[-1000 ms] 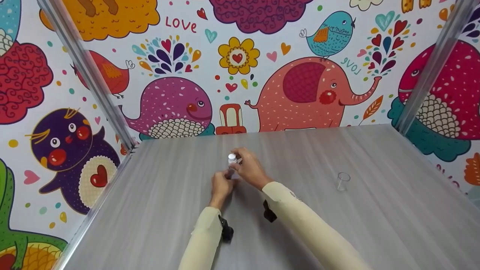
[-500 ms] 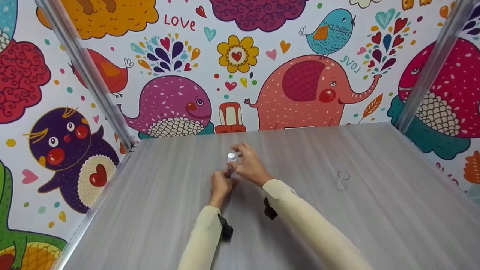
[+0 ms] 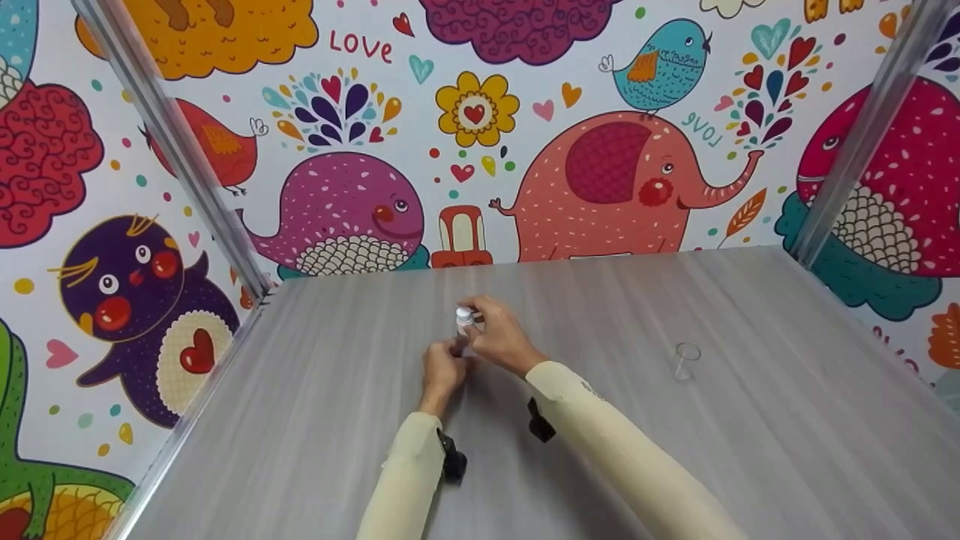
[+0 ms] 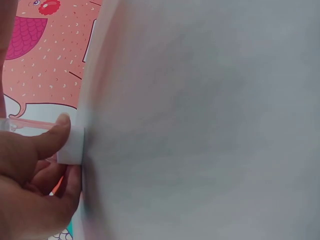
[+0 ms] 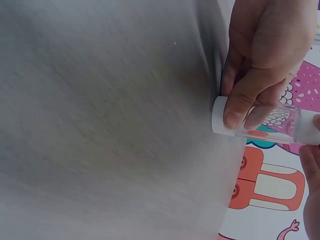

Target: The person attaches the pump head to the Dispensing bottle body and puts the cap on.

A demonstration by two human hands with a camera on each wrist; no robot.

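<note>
A clear bottle (image 5: 277, 127) stands upright on the bench (image 3: 337, 420), the printed wall (image 3: 472, 172) showing through its body; the left hand (image 3: 441, 369) pinches its white base (image 5: 218, 119) between the fingers, while the right hand (image 3: 502, 337) grips its white top (image 3: 464, 314). Well apart, to the right, stands a clear glass (image 3: 685, 363), open-topped, the grey bench visible through its side

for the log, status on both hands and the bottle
Left hand gripping clear bottle by white base. Right hand pinching white cap. Bottle roughly upright. Nothing seen blocking; clear glass stands apart, right.
</note>
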